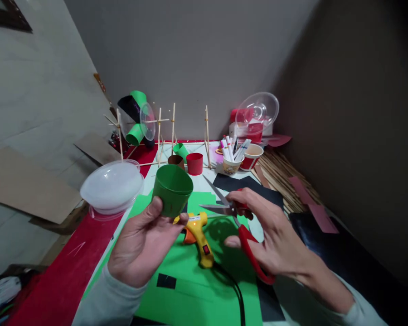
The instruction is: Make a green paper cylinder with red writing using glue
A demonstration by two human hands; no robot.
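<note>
My left hand (144, 242) grips a green paper cup (172, 192), held upright with its mouth toward me. In my right hand (272, 235) are red-handled scissors (250, 246), their blades spread apart and pointing left toward the cup without touching it. Beneath both hands lies a yellow glue gun (200, 235) with an orange trigger and a black cord, resting on a green sheet (193, 285). A small black paper piece (166, 281) is also on that sheet.
Stick frames (173, 131) stand along the back, near a red cup (194, 164) and a brown cup (176, 160). Clear plastic lids (112, 185) are stacked at left. A tub of markers (231, 166) sits back right, beside wooden sticks (285, 176) and black paper (246, 185).
</note>
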